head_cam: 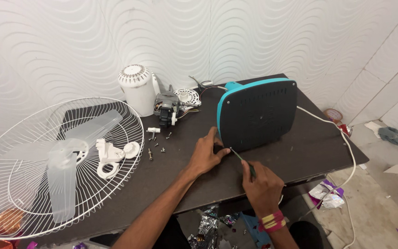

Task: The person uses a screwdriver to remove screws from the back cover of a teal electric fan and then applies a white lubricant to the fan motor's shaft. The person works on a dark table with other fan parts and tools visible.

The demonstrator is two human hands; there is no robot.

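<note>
A white wire fan guard (33, 184) is lying at nine o'clock on the dark table (180, 184), with a translucent fan blade (65, 159) and a white plastic bracket (109, 157) resting on it; at eleven o'clock a white motor cover (137, 90) is standing beside the bare motor (166, 108), and loose screws (155, 150) are lying just below them; the left hand (207, 154) is pressing its curled fingers against the lower left corner of the fan base (256, 113), which is standing on edge at one o'clock, dark underside facing the camera; the right hand (261, 184), at five o'clock, is gripping a screwdriver (242, 159) whose tip is reaching that same corner.
</note>
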